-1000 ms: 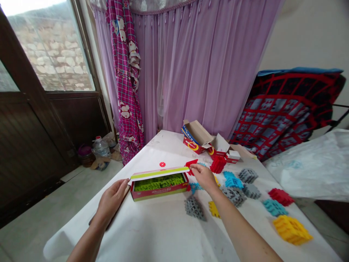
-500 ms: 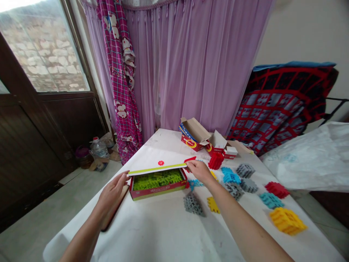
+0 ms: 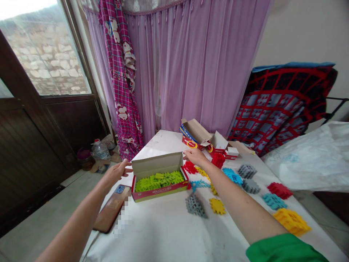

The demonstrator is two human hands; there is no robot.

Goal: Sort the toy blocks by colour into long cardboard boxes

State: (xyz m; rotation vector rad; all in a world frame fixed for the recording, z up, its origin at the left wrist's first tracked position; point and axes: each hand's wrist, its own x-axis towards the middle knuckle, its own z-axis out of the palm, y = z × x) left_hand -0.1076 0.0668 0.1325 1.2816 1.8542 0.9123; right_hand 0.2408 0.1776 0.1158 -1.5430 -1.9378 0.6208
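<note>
A red and green cardboard box (image 3: 160, 194) full of lime-green plastic building blocks (image 3: 160, 181) sits on the table. Its lid (image 3: 156, 162) stands raised at the back, the plain grey-brown inside facing me. By the lid's left edge is my left hand (image 3: 117, 173), fingers apart and stretched toward that corner; whether they touch it is hard to make out. My right hand (image 3: 195, 156) pinches the lid's upper right corner. Close to my right forearm lie a red block cluster (image 3: 190, 167), a light-blue block piece (image 3: 200, 184) and a grey block stack (image 3: 195, 205).
A phone (image 3: 113, 209) lies face down left of the box on the white-covered table (image 3: 152, 233). Opened red cartons (image 3: 196, 134) stand at the back. Grey, yellow (image 3: 291, 221), red (image 3: 279, 190) and blue (image 3: 231, 176) block stacks spread over the right side. White plastic sheeting (image 3: 311, 160) hangs at the right.
The lid has swung up and back from just above the box, baring the green blocks. Both hands have risen with it, and my left fingers have spread. More of the phone shows.
</note>
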